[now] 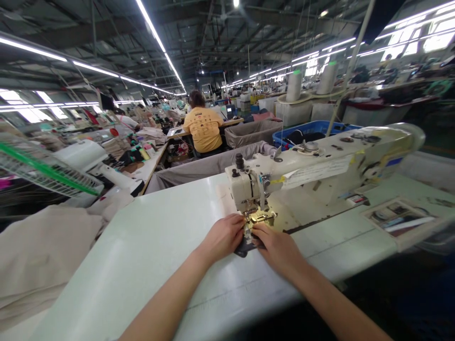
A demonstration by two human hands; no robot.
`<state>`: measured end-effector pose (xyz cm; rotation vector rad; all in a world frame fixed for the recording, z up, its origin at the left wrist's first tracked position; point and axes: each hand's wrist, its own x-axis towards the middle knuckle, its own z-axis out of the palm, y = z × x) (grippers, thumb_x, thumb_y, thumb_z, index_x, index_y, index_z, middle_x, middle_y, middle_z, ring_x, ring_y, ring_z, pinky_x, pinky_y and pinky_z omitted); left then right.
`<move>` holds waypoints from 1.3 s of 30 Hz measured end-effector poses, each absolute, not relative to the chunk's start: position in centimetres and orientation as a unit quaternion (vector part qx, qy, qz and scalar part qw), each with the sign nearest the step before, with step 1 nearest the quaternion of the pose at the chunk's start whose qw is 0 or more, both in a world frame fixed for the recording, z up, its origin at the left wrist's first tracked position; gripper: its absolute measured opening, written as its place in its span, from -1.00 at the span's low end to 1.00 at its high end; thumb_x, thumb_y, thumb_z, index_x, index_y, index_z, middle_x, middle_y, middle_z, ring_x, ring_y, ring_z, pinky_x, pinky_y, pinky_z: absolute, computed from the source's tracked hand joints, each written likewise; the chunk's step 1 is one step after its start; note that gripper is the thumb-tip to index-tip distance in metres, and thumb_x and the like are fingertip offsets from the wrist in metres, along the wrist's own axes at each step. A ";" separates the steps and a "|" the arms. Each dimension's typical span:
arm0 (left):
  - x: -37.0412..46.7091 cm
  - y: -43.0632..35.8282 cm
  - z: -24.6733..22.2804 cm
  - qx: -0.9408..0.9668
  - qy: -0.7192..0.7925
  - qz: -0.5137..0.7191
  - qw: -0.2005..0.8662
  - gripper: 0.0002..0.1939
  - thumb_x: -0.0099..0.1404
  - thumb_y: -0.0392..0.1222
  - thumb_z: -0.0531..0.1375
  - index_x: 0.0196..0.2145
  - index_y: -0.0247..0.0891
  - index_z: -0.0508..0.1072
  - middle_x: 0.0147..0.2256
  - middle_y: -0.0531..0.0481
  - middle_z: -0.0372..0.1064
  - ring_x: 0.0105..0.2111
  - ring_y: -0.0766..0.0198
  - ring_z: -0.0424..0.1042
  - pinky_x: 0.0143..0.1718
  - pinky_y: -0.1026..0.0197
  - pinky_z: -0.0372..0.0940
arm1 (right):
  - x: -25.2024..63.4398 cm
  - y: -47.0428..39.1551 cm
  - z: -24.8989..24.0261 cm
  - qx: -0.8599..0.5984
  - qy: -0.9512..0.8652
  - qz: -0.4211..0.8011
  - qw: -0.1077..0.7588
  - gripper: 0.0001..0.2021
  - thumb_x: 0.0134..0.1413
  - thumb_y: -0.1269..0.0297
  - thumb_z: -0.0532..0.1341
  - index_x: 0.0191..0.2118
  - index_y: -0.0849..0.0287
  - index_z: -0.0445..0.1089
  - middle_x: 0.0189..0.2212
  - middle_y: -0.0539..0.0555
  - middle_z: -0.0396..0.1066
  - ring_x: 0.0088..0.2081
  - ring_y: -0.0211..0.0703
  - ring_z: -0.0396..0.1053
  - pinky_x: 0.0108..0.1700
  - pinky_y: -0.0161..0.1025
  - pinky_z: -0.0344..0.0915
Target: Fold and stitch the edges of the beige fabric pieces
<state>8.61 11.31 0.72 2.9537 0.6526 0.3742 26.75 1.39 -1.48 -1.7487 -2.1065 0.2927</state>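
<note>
A white sewing machine [295, 173] stands on the pale green table, its needle area lit by a yellowish glow. Below its head, a gold-coloured metal attachment [261, 216] sits close to the presser foot. My left hand [227, 234] is at the left of the needle area, its fingers bent and closed. From the right, my right hand [277, 248] reaches in with fingers closed just under the attachment. Between both hands lies a small dark piece [242, 249], pinched at its sides. Its kind is hard to make out, and the fingers partly hide it.
Light fabric [46, 255] is heaped at the left. A tray of small tools [401, 220] is set into the table at right. Behind the machine are a blue basket [320, 127] and grey cloth-lined bins [199, 166]. A person in a yellow shirt [203, 130] sits farther off.
</note>
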 end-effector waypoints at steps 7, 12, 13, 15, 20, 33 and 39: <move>8.5 11.0 0.1 0.959 0.233 0.156 0.048 -0.71 0.40 -0.32 0.04 0.00 -0.32 0.46 0.03 -0.19 0.45 0.06 0.07 0.42 0.14 0.01 0.36 | 26.8 1.0 -2.3 -0.621 -0.749 0.098 0.209 -0.67 0.30 0.42 0.15 0.13 0.16 0.41 0.18 0.11 0.38 -0.03 -0.04 0.49 -0.02 -0.18 0.44; 8.2 10.9 -0.6 0.956 0.235 0.172 0.043 -0.65 0.41 -0.31 0.04 0.10 -0.31 0.41 0.10 -0.19 0.42 0.11 0.07 0.39 0.17 -0.02 0.35 | 26.7 1.1 -2.3 -0.621 -0.750 0.091 0.210 -0.64 0.28 0.45 0.15 0.15 0.18 0.40 0.19 0.14 0.37 -0.02 -0.03 0.49 0.01 -0.15 0.43; 8.1 11.0 -0.7 0.956 0.235 0.170 0.042 -0.65 0.41 -0.31 0.04 0.10 -0.31 0.41 0.11 -0.19 0.41 0.13 0.06 0.38 0.18 -0.03 0.34 | 26.7 1.0 -2.3 -0.621 -0.750 0.091 0.209 -0.64 0.27 0.45 0.15 0.15 0.18 0.40 0.19 0.14 0.37 -0.01 -0.02 0.49 0.01 -0.15 0.44; 8.1 11.0 -0.8 0.957 0.237 0.163 0.039 -0.64 0.42 -0.30 0.05 0.11 -0.33 0.41 0.13 -0.20 0.40 0.16 0.05 0.36 0.21 -0.04 0.31 | 26.7 1.0 -2.2 -0.621 -0.750 0.089 0.209 -0.65 0.27 0.44 0.15 0.14 0.18 0.41 0.19 0.14 0.37 0.01 -0.01 0.48 0.01 -0.15 0.44; 8.2 11.1 -1.0 0.954 0.254 0.155 0.033 -0.63 0.40 -0.29 0.07 0.12 -0.30 0.41 0.15 -0.19 0.39 0.18 0.04 0.34 0.24 -0.06 0.28 | 26.7 0.8 -2.1 -0.623 -0.748 0.089 0.210 -0.66 0.28 0.44 0.14 0.13 0.17 0.42 0.18 0.14 0.38 0.01 -0.01 0.48 0.01 -0.16 0.43; 8.4 10.8 0.1 0.943 0.310 0.117 0.008 -0.60 0.41 -0.19 0.12 0.17 -0.25 0.34 0.14 -0.15 0.37 0.12 0.00 0.31 0.12 -0.08 0.29 | 26.7 0.9 -2.2 -0.623 -0.744 0.091 0.224 -0.69 0.28 0.43 0.14 0.08 0.16 0.44 0.17 0.13 0.39 -0.01 -0.03 0.48 0.00 -0.17 0.43; 8.3 9.9 1.2 0.929 0.360 0.084 0.021 -0.73 0.42 -0.30 0.02 -0.07 -0.24 0.49 -0.13 -0.14 0.42 -0.13 0.08 0.40 -0.08 0.04 0.39 | 26.8 0.7 -2.1 -0.619 -0.738 0.108 0.247 -0.71 0.26 0.45 0.14 0.05 0.15 0.44 0.12 0.11 0.42 -0.07 -0.06 0.50 -0.06 -0.21 0.43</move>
